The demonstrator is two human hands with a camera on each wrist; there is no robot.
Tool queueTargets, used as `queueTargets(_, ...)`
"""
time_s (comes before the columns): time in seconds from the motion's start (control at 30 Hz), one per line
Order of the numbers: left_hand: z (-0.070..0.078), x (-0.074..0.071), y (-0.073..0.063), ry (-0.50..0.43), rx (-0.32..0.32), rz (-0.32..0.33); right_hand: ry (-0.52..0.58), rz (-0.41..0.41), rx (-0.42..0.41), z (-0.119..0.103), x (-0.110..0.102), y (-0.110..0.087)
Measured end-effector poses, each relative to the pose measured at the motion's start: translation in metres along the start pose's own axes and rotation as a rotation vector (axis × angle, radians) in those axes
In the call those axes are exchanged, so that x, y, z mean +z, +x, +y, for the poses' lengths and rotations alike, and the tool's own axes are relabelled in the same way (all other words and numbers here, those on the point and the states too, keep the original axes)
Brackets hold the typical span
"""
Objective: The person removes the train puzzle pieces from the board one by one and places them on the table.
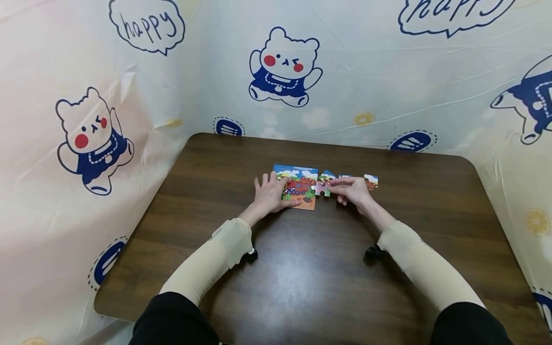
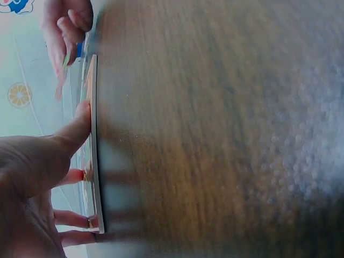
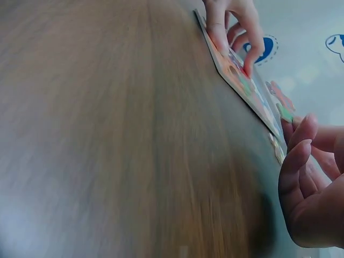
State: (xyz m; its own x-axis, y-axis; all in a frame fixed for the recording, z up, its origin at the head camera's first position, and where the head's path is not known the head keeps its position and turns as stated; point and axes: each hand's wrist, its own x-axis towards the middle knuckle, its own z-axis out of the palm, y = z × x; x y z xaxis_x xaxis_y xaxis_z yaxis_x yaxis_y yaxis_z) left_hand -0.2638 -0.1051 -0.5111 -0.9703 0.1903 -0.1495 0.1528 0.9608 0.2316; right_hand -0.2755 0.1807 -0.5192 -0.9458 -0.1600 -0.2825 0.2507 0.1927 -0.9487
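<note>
- Head view: L hand (image 1: 268, 196) lies w/ fingers spread on L part of puzzle board (image 1: 309, 205), which is flat on the wood table (image 1: 293, 268), toward its far edge. R hand (image 1: 353, 192), apart from L, pinches a pink-and-green pc (image 1: 322, 189) just by the board's R edge. Loose pcs (image 1: 371, 181) lie to the R.
- L wrist view: L thumb + fingertips rest on the board; R hand & pc beyond, blurry from my angle.
- R wrist view: R thumb & finger clamped on pc, held up off the table.
</note>
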Motion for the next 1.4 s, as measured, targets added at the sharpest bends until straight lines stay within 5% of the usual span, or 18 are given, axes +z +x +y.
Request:
queueTargets(0.63,0.001,0.0,0.002,0.033,0.021,0.012,-0.196,0.062,0.03,0.015,-0.099,-0.049)
queueTargets(1.13,-0.014,-0.008,0.0,0.119,0.025,0.041,-0.372,0.128,-0.014,0.024,-0.112,-0.052)
queueTargets(1.4,-0.037,0.019,0.008,0.069,0.057,0.102,-0.42,0.171,-0.049,0.03,-0.111,-0.052)
